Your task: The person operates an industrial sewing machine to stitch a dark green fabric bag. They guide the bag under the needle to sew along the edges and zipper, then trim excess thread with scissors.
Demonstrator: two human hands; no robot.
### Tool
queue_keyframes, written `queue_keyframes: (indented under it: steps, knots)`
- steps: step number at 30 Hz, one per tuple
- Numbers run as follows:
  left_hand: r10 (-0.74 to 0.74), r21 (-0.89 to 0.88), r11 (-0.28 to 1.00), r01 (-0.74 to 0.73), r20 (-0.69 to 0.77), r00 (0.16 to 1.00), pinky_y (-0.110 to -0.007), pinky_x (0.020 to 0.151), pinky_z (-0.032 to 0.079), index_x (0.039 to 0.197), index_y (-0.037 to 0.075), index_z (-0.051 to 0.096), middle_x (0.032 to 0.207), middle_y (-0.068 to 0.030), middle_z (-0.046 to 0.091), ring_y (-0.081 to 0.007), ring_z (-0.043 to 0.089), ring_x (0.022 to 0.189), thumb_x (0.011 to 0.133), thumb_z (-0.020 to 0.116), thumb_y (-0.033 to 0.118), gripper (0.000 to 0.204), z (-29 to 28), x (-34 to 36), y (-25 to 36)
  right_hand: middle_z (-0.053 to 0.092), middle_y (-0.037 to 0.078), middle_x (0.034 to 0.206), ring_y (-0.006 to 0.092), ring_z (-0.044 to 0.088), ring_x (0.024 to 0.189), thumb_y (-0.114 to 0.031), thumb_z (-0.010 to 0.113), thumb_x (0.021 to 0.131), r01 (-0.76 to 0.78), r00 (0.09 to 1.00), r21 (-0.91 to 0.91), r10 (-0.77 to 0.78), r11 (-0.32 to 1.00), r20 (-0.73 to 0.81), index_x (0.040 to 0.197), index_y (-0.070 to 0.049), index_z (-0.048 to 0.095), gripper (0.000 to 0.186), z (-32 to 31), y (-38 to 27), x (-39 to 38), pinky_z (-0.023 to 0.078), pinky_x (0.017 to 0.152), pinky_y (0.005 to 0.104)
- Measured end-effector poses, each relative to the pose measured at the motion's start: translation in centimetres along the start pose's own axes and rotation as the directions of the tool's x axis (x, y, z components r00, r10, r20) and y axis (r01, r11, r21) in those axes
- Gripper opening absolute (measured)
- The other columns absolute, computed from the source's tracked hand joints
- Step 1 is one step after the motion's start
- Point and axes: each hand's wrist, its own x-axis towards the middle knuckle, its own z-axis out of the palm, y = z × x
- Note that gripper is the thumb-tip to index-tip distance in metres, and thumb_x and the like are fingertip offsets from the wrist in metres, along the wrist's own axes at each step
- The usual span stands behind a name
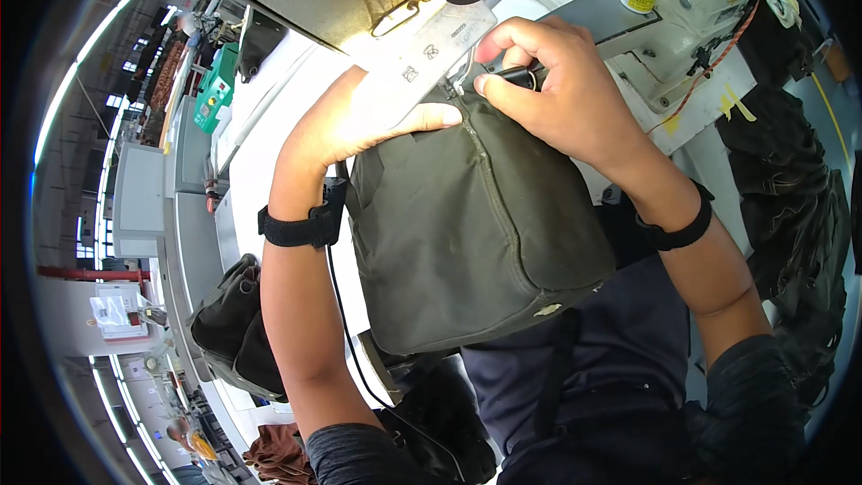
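Observation:
An olive-green fabric bag hangs over the front of the sewing machine, its long seam running from the needle area down toward my lap. My left hand holds the bag's upper left part, thumb lying on the fabric close to the seam; its other fingers are hidden behind the white machine cover. Close to the presser foot, my right hand is closed, thumb and index finger bent toward each other around a small shiny black piece. What exactly that piece is stays unclear. Both wrists wear black straps.
The machine head overhangs my hands, with its pillar at the right. A dark bag rests on the white table to my left. Dark fabric is heaped at the right. A green box stands farther left.

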Motion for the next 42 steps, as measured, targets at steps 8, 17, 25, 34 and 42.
queue_keyframes:
  steps: [8, 17, 25, 34, 42]
  knots:
    - [-0.195, -0.015, 0.98, 0.196, 0.073, 0.978, -0.036, 0.095, 0.054, 0.147, 0.001, 0.058, 0.117, -0.0117, 0.071, -0.019, 0.062, 0.103, 0.088, 0.09, 0.037, 0.077, -0.7, 0.1, 1.9, 0.062, 0.0, 0.074, 0.0244, 0.06, 0.09, -0.021, 0.077, 0.084, -0.055, 0.998, -0.002, 0.055, 0.998, 0.0, 0.099, -0.012, 0.074, 0.018, -0.1, -0.1, 0.2, 0.038, 0.095, 0.0402]
    - [0.179, 0.181, 0.97, -0.161, -0.084, 0.98, -0.039, 0.097, 0.054, 0.139, 0.002, 0.065, 0.131, -0.0169, 0.072, -0.0294, 0.068, 0.111, 0.086, 0.09, 0.036, 0.068, -0.5, 0.1, 1.5, 0.071, 0.003, 0.089, 0.0244, 0.062, 0.099, -0.022, 0.08, 0.086, 0.151, 0.972, -0.172, -0.179, 0.973, -0.155, 0.095, -0.012, 0.072, 0.016, 0.0, -1.0, -1.5, 0.039, 0.099, 0.0429]
    - [-0.312, 0.064, 0.948, 0.313, -0.014, 0.95, -0.035, 0.095, 0.056, 0.141, 0.001, 0.065, 0.125, -0.0153, 0.072, -0.0247, 0.071, 0.109, 0.089, 0.088, 0.029, 0.064, -4.7, -2.5, 0.1, 0.072, 0.009, 0.091, 0.0295, 0.064, 0.086, -0.026, 0.08, 0.094, -0.109, 0.974, 0.276, 0.158, 0.955, -0.162, 0.109, -0.002, 0.072, 0.03, 2.9, -3.0, -7.3, 0.049, 0.083, 0.0419]
    - [0.062, 0.803, 0.595, 0.028, -0.081, 0.995, -0.059, 0.127, 0.025, 0.16, 0.005, 0.046, 0.164, -0.0115, 0.048, -0.0342, 0.041, 0.153, 0.079, 0.086, 0.033, 0.094, 6.7, -10.7, 6.3, 0.074, 0.004, 0.099, 0.0061, 0.063, 0.092, -0.018, 0.068, 0.106, -0.382, 0.924, 0.681, 0.26, 0.625, 0.279, 0.121, 0.006, 0.071, 0.028, 2.9, -0.4, -6.5, 0.052, 0.084, 0.027]
    - [0.229, 0.45, 0.893, 0.018, -0.49, 0.841, -0.054, 0.122, 0.033, 0.155, 0.005, 0.052, 0.157, -0.0151, 0.056, -0.032, 0.052, 0.146, 0.076, 0.091, 0.022, 0.089, 10.9, -7.6, 4.3, 0.058, 0.016, 0.065, 0.0284, 0.05, 0.055, -0.023, 0.064, 0.103, -0.317, 0.947, 0.468, 0.301, 0.825, 0.111, 0.085, 0.001, 0.061, 0.031, 2.7, -4.4, -5.8, 0.04, 0.056, 0.0412]
